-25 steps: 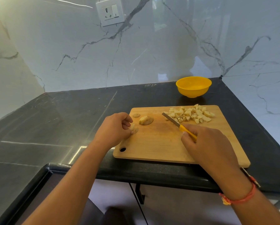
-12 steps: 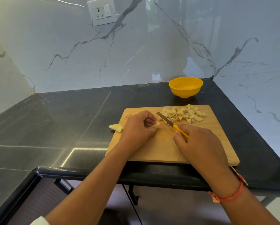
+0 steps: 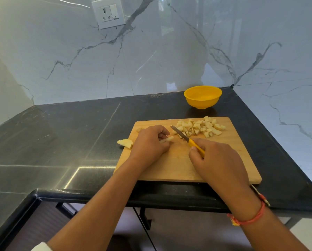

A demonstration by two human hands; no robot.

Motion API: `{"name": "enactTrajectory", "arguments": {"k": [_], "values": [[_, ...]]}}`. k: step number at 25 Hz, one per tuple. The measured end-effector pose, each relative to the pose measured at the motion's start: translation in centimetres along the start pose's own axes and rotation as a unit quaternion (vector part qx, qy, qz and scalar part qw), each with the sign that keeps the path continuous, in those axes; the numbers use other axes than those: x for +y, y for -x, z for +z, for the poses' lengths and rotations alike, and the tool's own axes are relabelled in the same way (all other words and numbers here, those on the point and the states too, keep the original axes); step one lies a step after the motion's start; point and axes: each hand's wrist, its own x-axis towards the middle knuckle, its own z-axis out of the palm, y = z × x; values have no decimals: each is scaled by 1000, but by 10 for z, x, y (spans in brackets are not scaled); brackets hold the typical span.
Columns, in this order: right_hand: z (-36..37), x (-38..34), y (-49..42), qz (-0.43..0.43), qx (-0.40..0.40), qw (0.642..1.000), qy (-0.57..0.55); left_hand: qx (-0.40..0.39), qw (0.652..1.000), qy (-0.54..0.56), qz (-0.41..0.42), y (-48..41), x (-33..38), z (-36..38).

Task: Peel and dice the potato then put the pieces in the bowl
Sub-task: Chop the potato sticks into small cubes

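Note:
A wooden cutting board [image 3: 178, 165] lies on the black counter. My left hand [image 3: 149, 144] pinches a thin potato strip [image 3: 168, 139] against the board. My right hand [image 3: 216, 160] grips a yellow-handled knife [image 3: 187, 140], its blade pointing up-left beside the strip. A pile of diced potato [image 3: 200, 127] sits at the board's far right. A potato wedge [image 3: 125, 143] lies at the board's left edge, partly on the counter. A small peel or slice [image 3: 139, 129] shows just beyond my left hand. The yellow bowl [image 3: 202, 96] stands behind the board and looks empty.
The black counter [image 3: 61, 142] stretches left of the board. Marble walls close the back and right side. A wall socket [image 3: 108, 12] is up on the back wall. The counter's front edge runs just under my forearms.
My left hand moved right from the board's left edge to hold a potato strip near the knife. The potato wedge now lies at the board's left edge. The view shifted.

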Motion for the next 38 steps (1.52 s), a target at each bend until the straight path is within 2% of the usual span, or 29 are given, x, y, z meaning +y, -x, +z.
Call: {"name": "enactTrajectory", "arguments": {"k": [8, 12, 18, 23, 28, 38], "values": [[0, 0, 0, -8, 5, 1000, 3, -4, 992, -123, 21, 7, -9, -22], [0, 0, 0, -7, 1, 1000, 4, -9, 994, -111, 6, 6, -10, -31], [-1, 0, 0, -7, 3, 1000, -1, -65, 991, -116, 0, 3, -10, -34], [1, 0, 0, 0, 6, 1000, -1, 19, 996, -89, 26, 2, 0, -17], [-1, -1, 1, -3, 8, 1000, 9, 27, 998, -41, 28, -3, 9, 7], [-2, -7, 4, -24, -2, 999, 33, 47, 997, -48, 25, -3, 0, 8]]}}
